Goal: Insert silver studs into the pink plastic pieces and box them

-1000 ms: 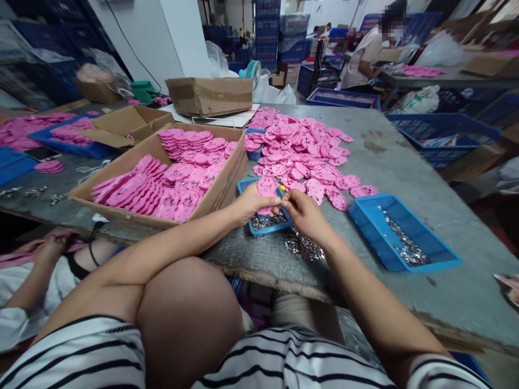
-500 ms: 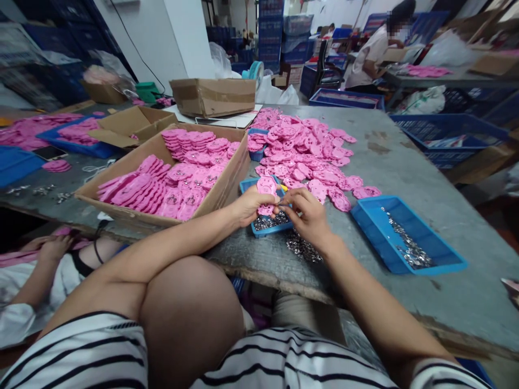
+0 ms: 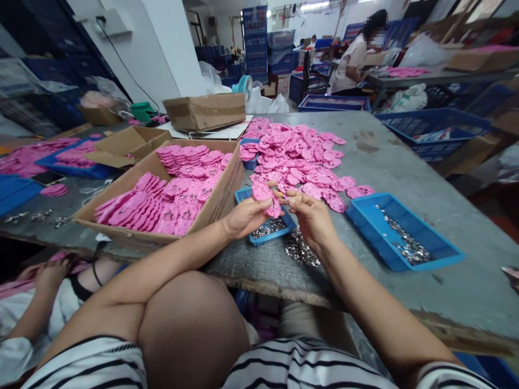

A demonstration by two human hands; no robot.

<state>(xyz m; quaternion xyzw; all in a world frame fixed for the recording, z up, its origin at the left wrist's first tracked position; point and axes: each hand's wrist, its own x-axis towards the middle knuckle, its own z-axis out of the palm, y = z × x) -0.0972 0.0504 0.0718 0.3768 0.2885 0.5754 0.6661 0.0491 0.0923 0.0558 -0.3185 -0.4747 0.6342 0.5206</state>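
A pink plastic piece [image 3: 261, 191] is gripped in my left hand [image 3: 248, 215], tilted above a small blue tray [image 3: 268, 239] of shiny metal parts. Close to its right edge, my right hand [image 3: 310, 213] has its thumb and fingers pinched together; whatever lies between the fingertips is too small to make out. A yellow-tipped thing [image 3: 279, 194] shows between the hands. Below my right hand, a heap of small metal parts [image 3: 300, 248] lies on the table [image 3: 259, 270]. Beyond both hands spreads a loose pile of pink pieces [image 3: 295, 151].
An open cardboard box [image 3: 133, 232] of stacked pink pieces stands at the left. A larger blue tray [image 3: 405, 232] with metal parts is at the right. Another person's hands [image 3: 51, 270] are at the lower left, and a person [image 3: 352, 59] works at the far table.
The camera view has shifted slightly. My left hand has turned the pink piece to a different tilt and opened some fingers. My right hand has drawn slightly away from the piece.
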